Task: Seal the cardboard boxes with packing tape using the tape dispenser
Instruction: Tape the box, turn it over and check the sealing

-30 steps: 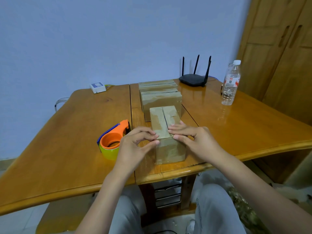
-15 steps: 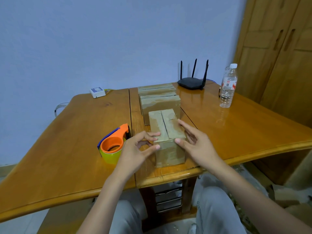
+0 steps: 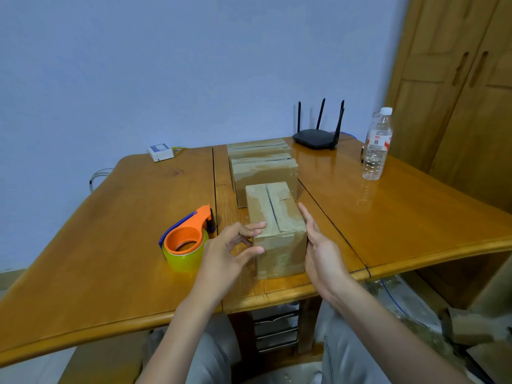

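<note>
Three cardboard boxes stand in a row down the middle of the wooden table (image 3: 110, 245). The nearest box (image 3: 282, 253) has an open seam along its top. My left hand (image 3: 230, 250) touches its front left corner, index fingertip on the top edge and thumb on the front face. My right hand (image 3: 318, 250) lies flat against the box's right side, fingers straight. The second box (image 3: 264, 173) and the third box (image 3: 257, 145) stand behind it. An orange tape dispenser (image 3: 185, 242) with a yellowish tape roll sits on the table just left of my left hand, untouched.
A black router (image 3: 315, 138) and a plastic water bottle (image 3: 376, 145) stand at the back right. A small white device (image 3: 160, 152) lies at the back left. A wooden wardrobe (image 3: 457, 92) rises on the right. My knees show under the table's front edge.
Both hands have slid off the top of the nearest box. The right hand moved down to the box's right side. The left hand shifted to the front left corner.
</note>
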`<state>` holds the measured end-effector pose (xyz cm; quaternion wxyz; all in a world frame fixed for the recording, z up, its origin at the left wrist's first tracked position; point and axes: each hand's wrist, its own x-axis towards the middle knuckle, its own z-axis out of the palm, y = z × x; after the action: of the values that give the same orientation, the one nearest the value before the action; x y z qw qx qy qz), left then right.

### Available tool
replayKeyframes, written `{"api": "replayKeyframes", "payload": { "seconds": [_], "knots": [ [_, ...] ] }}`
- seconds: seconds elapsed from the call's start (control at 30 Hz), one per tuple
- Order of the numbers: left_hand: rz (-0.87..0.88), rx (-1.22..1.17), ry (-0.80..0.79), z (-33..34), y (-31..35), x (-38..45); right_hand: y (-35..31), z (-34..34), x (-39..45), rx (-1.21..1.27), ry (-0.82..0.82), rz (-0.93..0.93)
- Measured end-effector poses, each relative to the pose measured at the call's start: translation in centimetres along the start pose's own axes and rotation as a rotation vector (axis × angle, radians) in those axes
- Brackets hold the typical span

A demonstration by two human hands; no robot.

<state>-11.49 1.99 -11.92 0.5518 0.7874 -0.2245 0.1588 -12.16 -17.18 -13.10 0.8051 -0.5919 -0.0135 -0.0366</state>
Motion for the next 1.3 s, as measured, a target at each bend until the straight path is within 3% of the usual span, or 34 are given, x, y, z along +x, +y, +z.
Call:
{"api": "replayKeyframes", "payload": {
  "seconds": [0.3, 0.47, 0.67, 0.87, 1.0, 1.1, 1.2, 1.3],
  "knots": [
    [-0.021, -0.041, 0.009, 0.3, 0.1, -0.3, 0.7, -0.9, -0.9, -0.017, -0.054, -0.045],
    [-0.060, -0.131, 0.039, 1.0, 0.5, -1.3, 0.6, -1.9, -2.0, -0.145, -0.069, -0.052],
    [-0.141, -0.077, 0.213, 0.6, 1.0, -1.2, -1.5, -2.8, -1.4, -0.179, -0.007, -0.038],
    [-0.293, -0.032, 0.113, 1.6, 2.0, -0.5, -3.0, -0.8, 0.0, -0.357, 0.070, 0.017],
    [-0.243, -0.011, 0.073, 1.9, 2.5, -0.2, -3.9, 0.4, -0.6, -0.451, 0.080, -0.072],
    [-0.182, 0.043, 0.159, 1.9, 3.4, 0.3, -5.7, 1.4, -1.5, -0.569, 0.007, -0.215],
    [-0.293, -0.177, 0.302, 1.5, 3.9, 1.2, -7.6, 1.9, -2.0, -0.514, -0.108, -0.236],
    [-0.524, -0.528, 0.353, 0.7, 4.4, 2.0, -8.7, 1.3, -2.3, -0.605, 0.034, -0.309]
  ]
}}
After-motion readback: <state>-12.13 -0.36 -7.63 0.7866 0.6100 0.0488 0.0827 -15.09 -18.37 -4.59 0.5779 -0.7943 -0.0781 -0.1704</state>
